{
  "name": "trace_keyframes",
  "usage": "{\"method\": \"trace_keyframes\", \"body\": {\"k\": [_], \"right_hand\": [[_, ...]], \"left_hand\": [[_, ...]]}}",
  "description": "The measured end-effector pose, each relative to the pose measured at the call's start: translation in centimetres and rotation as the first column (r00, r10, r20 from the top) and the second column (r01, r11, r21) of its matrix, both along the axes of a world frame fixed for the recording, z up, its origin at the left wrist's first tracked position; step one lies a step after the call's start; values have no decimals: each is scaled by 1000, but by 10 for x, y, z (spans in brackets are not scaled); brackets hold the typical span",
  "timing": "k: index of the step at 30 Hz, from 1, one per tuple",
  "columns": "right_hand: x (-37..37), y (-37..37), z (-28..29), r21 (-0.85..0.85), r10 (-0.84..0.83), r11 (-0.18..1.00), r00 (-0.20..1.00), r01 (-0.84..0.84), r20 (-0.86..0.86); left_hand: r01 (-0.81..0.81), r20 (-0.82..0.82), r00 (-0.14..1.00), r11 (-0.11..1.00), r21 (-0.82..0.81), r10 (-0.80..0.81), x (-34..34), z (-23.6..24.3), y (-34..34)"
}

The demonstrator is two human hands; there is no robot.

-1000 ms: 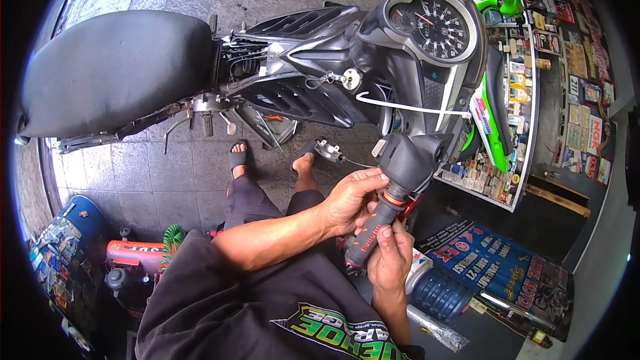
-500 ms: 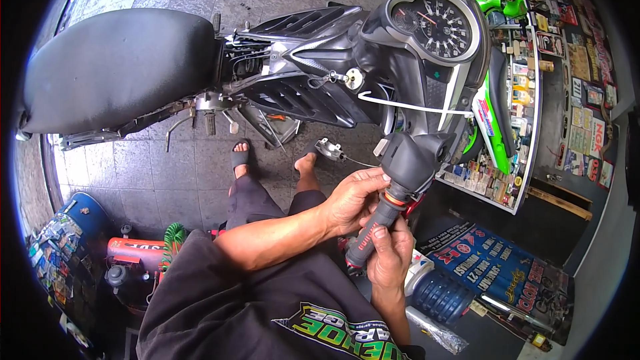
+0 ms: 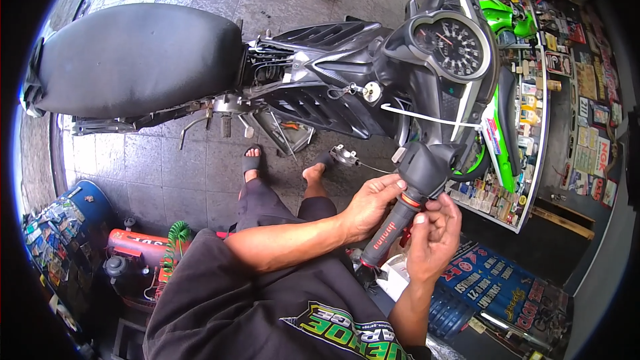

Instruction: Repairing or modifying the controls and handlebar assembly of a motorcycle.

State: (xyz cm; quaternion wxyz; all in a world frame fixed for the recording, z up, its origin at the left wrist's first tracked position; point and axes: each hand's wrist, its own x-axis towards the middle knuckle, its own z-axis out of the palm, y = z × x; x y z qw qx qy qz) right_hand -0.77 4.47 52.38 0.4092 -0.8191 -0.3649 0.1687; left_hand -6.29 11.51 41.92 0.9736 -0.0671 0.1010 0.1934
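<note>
The black handlebar switch housing (image 3: 427, 168) sits at the end of the motorcycle's bar, above a dark grey handlebar grip (image 3: 392, 230) with red lettering and an orange ring at its top. With thumb and fingers closed, my left hand (image 3: 371, 205) holds the housing's lower left edge; some fingertips are hidden behind it. My right hand (image 3: 433, 237) is beside the grip's upper end, its thumb near the grip and its curled fingers by the housing's lower right side. Whatever lies between those fingers is too small to make out.
The motorcycle, with its black seat (image 3: 140, 57), round gauge (image 3: 451, 45) and hanging key (image 3: 371, 91), stands across the view. A metal part (image 3: 345, 155) hangs by a cable near my foot. A red compressor (image 3: 137, 247) is lower left; a glass display case (image 3: 527, 153) stands right.
My right hand has moved up off the grip's lower part towards the housing. My left hand stays at the housing's edge. The whole view has shifted slightly.
</note>
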Motion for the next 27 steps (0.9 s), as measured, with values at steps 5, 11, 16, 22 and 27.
{"method": "trace_keyframes", "body": {"k": [5,11,16,22,27], "right_hand": [[18,9,5,-216,151,974,909,-70,389],[33,7,9,-212,232,964,891,-159,390],[45,4,7,-202,273,958,869,-205,413],[52,-4,1,-25,263,962,892,-274,367],[56,-5,-8,79,225,961,912,-266,342]], "left_hand": [[-2,-72,997,996,87,8,0,-4,-2],[35,-124,992,982,186,-12,2,-10,-2],[60,4,998,990,131,-61,-5,-6,4],[102,-264,961,777,621,85,-27,5,3],[152,-252,968,827,541,-14,-33,20,1]]}}
